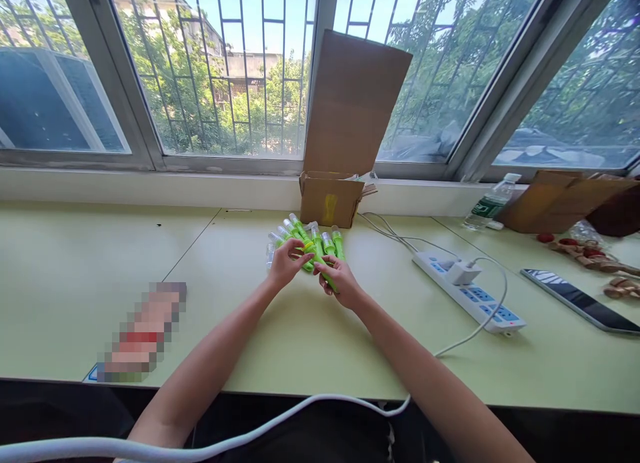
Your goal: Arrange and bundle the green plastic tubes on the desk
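Several green markers with clear caps (pixel 327 241) lie in a fan on the pale green table (pixel 100 269), just in front of a small open cardboard box (pixel 330 199). My left hand (pixel 286 263) has its fingers curled on the near ends of the markers at the left of the bunch. My right hand (pixel 339 279) is closed around one green marker that lies slanted under its fingers. The two hands are close together, almost touching.
A white power strip (pixel 470 295) with a plugged charger and cable lies right of the hands. Farther right are a dark phone (pixel 583 301), a plastic bottle (pixel 493 206) and another cardboard box (pixel 565 196). A blurred card (pixel 143 333) lies at the left front edge.
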Demonstrator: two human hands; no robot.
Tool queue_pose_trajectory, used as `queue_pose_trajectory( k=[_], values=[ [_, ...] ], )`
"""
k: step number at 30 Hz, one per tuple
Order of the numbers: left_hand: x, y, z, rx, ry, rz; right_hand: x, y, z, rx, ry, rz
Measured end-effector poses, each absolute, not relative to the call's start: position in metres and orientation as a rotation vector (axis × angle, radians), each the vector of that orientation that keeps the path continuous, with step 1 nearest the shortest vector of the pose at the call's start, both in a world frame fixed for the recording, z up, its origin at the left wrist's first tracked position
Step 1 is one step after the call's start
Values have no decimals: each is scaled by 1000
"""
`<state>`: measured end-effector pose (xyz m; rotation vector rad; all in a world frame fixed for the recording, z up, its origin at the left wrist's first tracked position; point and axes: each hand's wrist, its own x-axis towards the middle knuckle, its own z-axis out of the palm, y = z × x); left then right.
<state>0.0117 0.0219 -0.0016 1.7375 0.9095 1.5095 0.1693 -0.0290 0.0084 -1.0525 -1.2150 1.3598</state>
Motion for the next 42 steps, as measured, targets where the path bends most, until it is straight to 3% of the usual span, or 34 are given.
queue_pose_trajectory(
  k=[42],
  values=[
    [11,23,-5,1770,925,1495,171,-28,8,-1063,-1353,1354]
  ],
)
